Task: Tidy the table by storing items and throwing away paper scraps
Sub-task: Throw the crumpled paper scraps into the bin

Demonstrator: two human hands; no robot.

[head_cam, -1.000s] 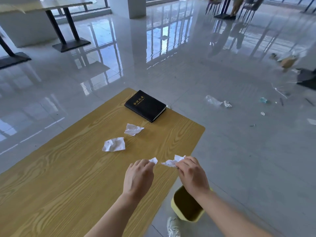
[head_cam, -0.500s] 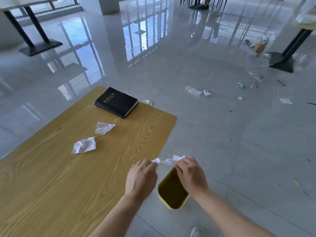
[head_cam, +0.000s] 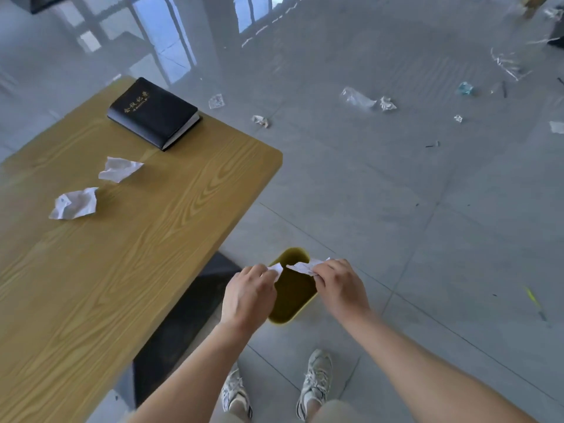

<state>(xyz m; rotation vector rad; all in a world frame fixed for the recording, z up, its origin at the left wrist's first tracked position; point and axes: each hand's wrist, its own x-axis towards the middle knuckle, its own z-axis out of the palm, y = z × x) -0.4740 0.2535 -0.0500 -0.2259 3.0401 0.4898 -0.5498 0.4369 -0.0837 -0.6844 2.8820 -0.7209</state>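
My left hand (head_cam: 248, 296) pinches a small white paper scrap (head_cam: 276, 268). My right hand (head_cam: 340, 286) pinches a longer white scrap (head_cam: 302, 266). Both hands hover over the open yellow-green bin (head_cam: 291, 300) standing on the floor beside the table. Two crumpled paper scraps lie on the wooden table (head_cam: 122, 254): one (head_cam: 119, 168) farther away, one (head_cam: 74, 203) closer to the left edge. A black notebook (head_cam: 153, 112) with gold lettering rests near the table's far corner.
The table's dark base (head_cam: 183, 315) sits left of the bin. My two sneakers (head_cam: 316, 380) stand just behind the bin. Paper and plastic litter (head_cam: 358, 99) is scattered over the grey tiled floor beyond the table.
Both hands, each holding its scrap, have moved right off the table edge and now sit above the bin. The view has tilted down toward the floor and my feet.
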